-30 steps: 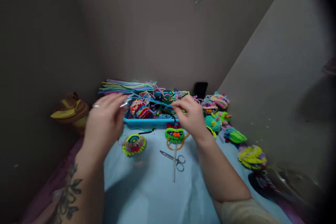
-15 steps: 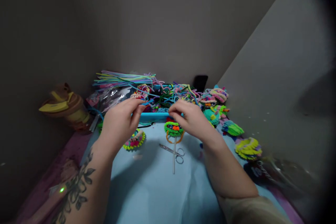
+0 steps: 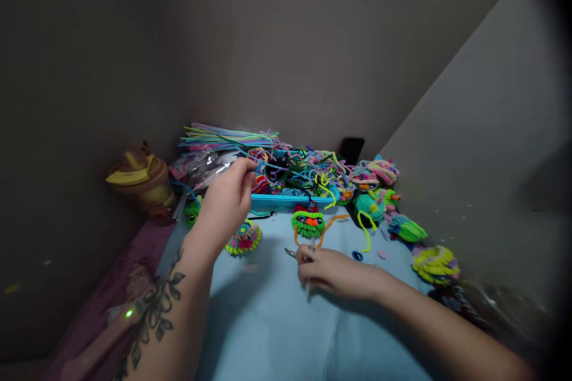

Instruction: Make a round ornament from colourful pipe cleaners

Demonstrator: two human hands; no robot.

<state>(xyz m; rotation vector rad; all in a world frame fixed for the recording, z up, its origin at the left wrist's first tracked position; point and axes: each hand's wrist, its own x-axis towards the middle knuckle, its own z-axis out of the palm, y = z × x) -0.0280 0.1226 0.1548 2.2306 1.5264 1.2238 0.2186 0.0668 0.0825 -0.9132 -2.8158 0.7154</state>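
My left hand (image 3: 230, 196) is raised near the blue tray (image 3: 286, 201), thumb and fingers pinched on a blue fuzzy strand (image 3: 260, 166). Lower down, my right hand (image 3: 328, 271) has its fingers curled over the handles of small scissors (image 3: 290, 253) lying on the light blue cloth. Only the scissors' tips show clearly. A thin pale stick (image 3: 308, 293) runs under the same fingers, mostly hidden. Just beyond them sits a green fuzzy piece with an orange middle (image 3: 308, 223), and an orange strand (image 3: 330, 225) curves beside it. A round multicoloured piece (image 3: 243, 238) lies below my left hand.
Tangled colourful yarn fills the tray; a bundle of straight pastel strands (image 3: 227, 136) lies behind. Left stands a brown cup with a yellow top (image 3: 138, 181). Along the right are several fuzzy pieces (image 3: 433, 265), a yellow strand (image 3: 367, 229) and a blue disc (image 3: 357, 256). A dark phone-like object (image 3: 352, 149) leans behind.
My right hand has come down from the tray's front edge to the scissors and closed over their handles. The left stays raised with the blue strand. The view has shifted slightly.
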